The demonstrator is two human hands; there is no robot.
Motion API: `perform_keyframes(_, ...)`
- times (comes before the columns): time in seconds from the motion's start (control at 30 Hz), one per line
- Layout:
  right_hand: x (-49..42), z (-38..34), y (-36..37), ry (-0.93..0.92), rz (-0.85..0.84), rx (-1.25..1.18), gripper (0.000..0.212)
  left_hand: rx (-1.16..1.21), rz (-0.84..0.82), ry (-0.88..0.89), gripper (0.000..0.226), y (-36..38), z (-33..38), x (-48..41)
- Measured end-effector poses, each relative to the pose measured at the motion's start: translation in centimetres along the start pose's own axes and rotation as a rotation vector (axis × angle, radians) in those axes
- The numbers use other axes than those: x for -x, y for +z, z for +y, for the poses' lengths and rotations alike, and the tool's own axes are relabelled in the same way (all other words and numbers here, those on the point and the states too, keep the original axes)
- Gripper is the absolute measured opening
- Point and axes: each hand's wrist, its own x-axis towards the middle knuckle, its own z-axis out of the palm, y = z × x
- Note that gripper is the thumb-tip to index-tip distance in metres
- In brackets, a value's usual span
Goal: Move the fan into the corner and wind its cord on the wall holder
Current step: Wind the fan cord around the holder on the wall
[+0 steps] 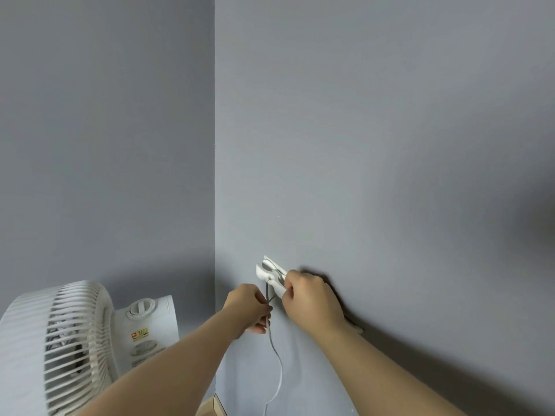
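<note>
A white fan (63, 343) with a slatted grille and a round knob on top stands at the lower left, close to the corner of two grey walls. A white cord holder (267, 273) is fixed on the right-hand wall. My right hand (309, 298) pinches the holder's lower right end. My left hand (250, 310) grips the grey-white cord (277, 370) just below the holder. The cord runs up into the holder and hangs down the wall in a loose curve toward the floor.
The wall corner (215, 175) runs vertically through the middle of the view. A strip of light wooden floor (207, 408) shows at the bottom by the corner. Both forearms reach in from the lower edge.
</note>
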Motion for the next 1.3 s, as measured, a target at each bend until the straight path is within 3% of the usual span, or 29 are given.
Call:
perform_keyframes(0.2, 2.0, 0.0, -0.2, -0.019, -0.083, 0.104, 0.028, 0.218, -0.024, -0.09, 0.013, 1.3, 0.6, 0.7)
perform_keyframes(0.37, 2.3, 0.2, 0.9, 0.171, -0.357, 0.027, 0.031, 0.445, -0.105, -0.155, 0.013, 1.8, 1.6, 1.4)
perform_keyframes(0.47, 2.0, 0.8, 2.1, 0.288, -0.498, -0.051, 0.034, 0.432, -0.133, -0.176, 0.012, 1.6, 1.8, 1.7)
perform_keyframes(0.6, 1.8, 1.0, 2.6, 0.375, -0.53, -0.166, 0.022, 0.357, -0.15, -0.141, 0.006, 1.2, 1.3, 1.7)
perform_keyframes(0.7, 2.2, 0.8, 1.7, 0.398, -0.441, -0.191, 0.027, 0.112, -0.021, 0.024, 0.008, 1.1, 0.8, 1.8)
perform_keyframes(0.8, 2.3, 0.5, 0.5, 0.393, -0.402, -0.002, 0.015, -0.288, 0.217, 0.324, 0.025, 0.9, 0.2, 2.4)
perform_keyframes(0.9, 2.3, 0.0, -0.1, 0.365, -0.339, 0.117, 0.033, -0.675, 0.206, 0.694, 0.046, 0.4, -0.3, 2.8)
perform_keyframes(0.97, 2.3, -0.1, -0.5, 0.334, -0.292, 0.141, 0.037, -0.851, 0.131, 0.795, 0.052, -0.1, -0.7, 2.4)
perform_keyframes(1.13, 2.2, -0.6, -1.7, 0.281, -0.229, 0.182, 0.039, -0.796, 0.154, 1.018, 0.04, -1.7, -0.6, 1.0)
perform_keyframes(1.23, 2.1, -1.1, -2.0, 0.214, -0.212, 0.25, 0.038, -0.797, 0.181, 1.057, 0.041, -2.1, -0.1, 0.4)
perform_keyframes(1.3, 1.8, -1.3, -2.5, 0.195, -0.183, 0.262, 0.035, -0.734, 0.109, 1.024, 0.043, -1.9, 0.1, 0.5)
